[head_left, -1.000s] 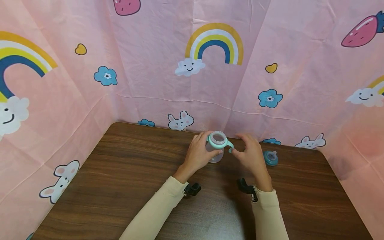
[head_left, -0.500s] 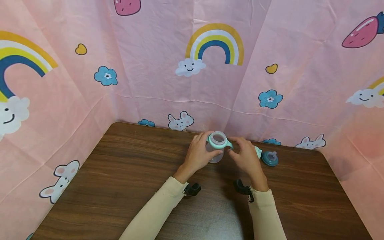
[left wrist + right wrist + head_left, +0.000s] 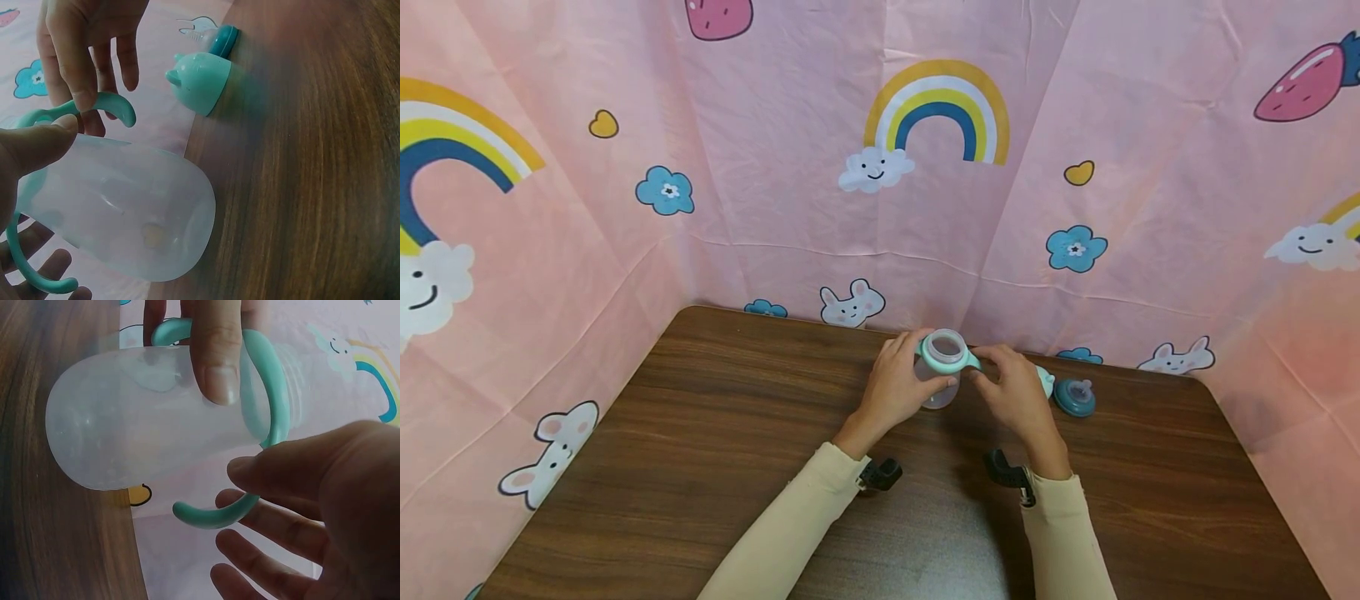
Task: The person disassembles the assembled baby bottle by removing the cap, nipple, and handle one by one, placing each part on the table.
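Observation:
A clear, open-topped baby bottle [image 3: 940, 393] stands upright near the back of the table, with a mint two-handled ring [image 3: 277, 394] round its neck. My left hand [image 3: 891, 385] grips the bottle from the left, thumb across its front in the head view. On the other side, my right hand [image 3: 1018, 393] pinches the ring's right handle [image 3: 209, 517] between thumb and fingers. The right wrist view shows this handle's curved free end below the thumb. The left handle [image 3: 44, 281] passes among the left hand's fingers in the left wrist view.
Right of the right hand are a mint cap with small ears [image 3: 203, 82], partly hidden in the head view, and a teal collar with a clear nipple [image 3: 1076, 397]. A pink printed cloth [image 3: 955, 217] hangs along the back edge of the brown wooden table [image 3: 760, 417].
My right hand has moved left onto the right handle and now pinches it; the mint cap behind it has come into view. The left hand and bottle have stayed put.

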